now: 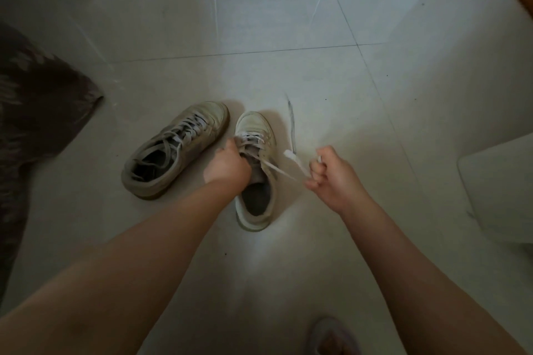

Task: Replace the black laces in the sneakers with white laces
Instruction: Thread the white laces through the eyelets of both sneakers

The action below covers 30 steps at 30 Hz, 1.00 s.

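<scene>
- Head view: your right hand (pixel 336 179) is pinching the white lace (pixel 278 168), pulling it taut.
- Your left hand (pixel 227 167) is gripping the laces on the sneaker (pixel 255 173) between both hands.

The room is dim. Light shines off the far floor (pixel 259 8) in bright streaks. The corners look dark and bent.

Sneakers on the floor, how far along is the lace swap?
Done: the left sneaker already carries white laces. In hand: the right hand pulls a white lace from the right sneaker, which the left hand steadies. Left: its upper eyelets. A black lace lies alongside.
</scene>
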Tool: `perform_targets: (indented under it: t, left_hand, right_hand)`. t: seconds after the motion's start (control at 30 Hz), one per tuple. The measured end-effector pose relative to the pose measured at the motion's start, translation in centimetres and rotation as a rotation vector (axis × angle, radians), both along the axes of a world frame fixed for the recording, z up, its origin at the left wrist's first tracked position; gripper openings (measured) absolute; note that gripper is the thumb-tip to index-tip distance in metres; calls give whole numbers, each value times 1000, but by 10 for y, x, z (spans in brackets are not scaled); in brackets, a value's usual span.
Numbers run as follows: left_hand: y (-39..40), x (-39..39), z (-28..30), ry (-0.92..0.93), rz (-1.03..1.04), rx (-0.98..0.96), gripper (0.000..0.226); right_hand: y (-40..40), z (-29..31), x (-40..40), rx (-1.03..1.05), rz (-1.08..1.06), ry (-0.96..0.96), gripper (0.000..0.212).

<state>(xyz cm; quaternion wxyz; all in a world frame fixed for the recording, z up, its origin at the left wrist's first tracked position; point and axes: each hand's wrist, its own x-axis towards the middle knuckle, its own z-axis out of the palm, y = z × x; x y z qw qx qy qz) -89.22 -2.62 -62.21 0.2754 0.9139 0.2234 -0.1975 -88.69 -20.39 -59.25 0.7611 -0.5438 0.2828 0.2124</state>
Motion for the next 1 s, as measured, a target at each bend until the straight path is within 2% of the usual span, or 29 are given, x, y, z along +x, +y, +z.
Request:
perform_targets:
  t: [0.13, 0.23, 0.4, 0.53, 0.63, 0.7, 0.77, 0.83, 0.9, 0.93, 1.0]
  left_hand:
    - [-3, -1, -1, 2, -34, -17, 41]
    - [2, -2, -4, -11, -76, -43, 41]
    - [10, -1, -3, 14, -210, 37, 41]
    - [15, -7, -4, 51, -296, 14, 45]
    - [22, -15, 0, 54, -392, 54, 57]
    - [24, -23, 5, -119, -498, 211, 67]
    - [23, -31, 7, -434, -590, 333, 56]
    - [20, -39, 2, -662, -649, 318, 27]
    - [15, -46, -1, -662, -688, 241, 21]
    - [12, -49, 0, -626, -679, 203, 23]
    - [8, -51, 0, -570, -653, 174, 27]
  right_hand:
    - [-14, -18, -11, -33, -40, 100, 37]
    - [-16, -24, -13, -221, 0, 13, 35]
    - [-29, -36, -23, -820, 368, -143, 40]
    - [-33, -34, -24, -1135, 721, -204, 46]
    - [-32, -37, -24, -1163, 785, -227, 42]
    - [-32, -41, -24, -1167, 759, -232, 30]
    - [-36, -44, -24, -1176, 769, -218, 23]
    - [-41, -46, -26, -1252, 828, -191, 19]
    - [-43, -42, -25, -1279, 854, -207, 13]
    - [-44, -38, -25, -1199, 860, -249, 17]
    - [-41, -21, -23, -880, 827, -286, 24]
